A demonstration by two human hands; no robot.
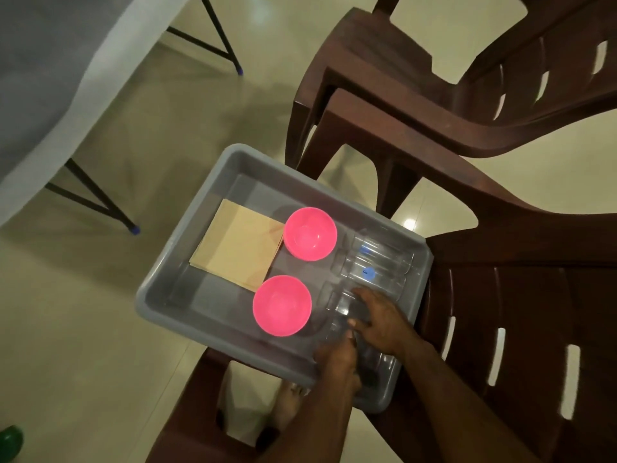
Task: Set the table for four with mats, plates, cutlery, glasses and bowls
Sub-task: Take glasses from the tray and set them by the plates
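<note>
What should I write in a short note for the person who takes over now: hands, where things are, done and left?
Left hand and right hand: both in the grey tub on a brown chair, on clear glasses lying on their sides; the exact grip is hard to see.
Also in the tub: two pink bowls and a stack of tan mats.
Done: nothing that shows here; the table's cloth is only partly in view.
Left: carry glasses, bowls and mats over. No plates or cutlery in view.

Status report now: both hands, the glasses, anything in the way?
Left hand and right hand both in grey tub, gripping clear glasses. Two pink bowls and tan mats beside them. Nothing blocks the lift.
</note>
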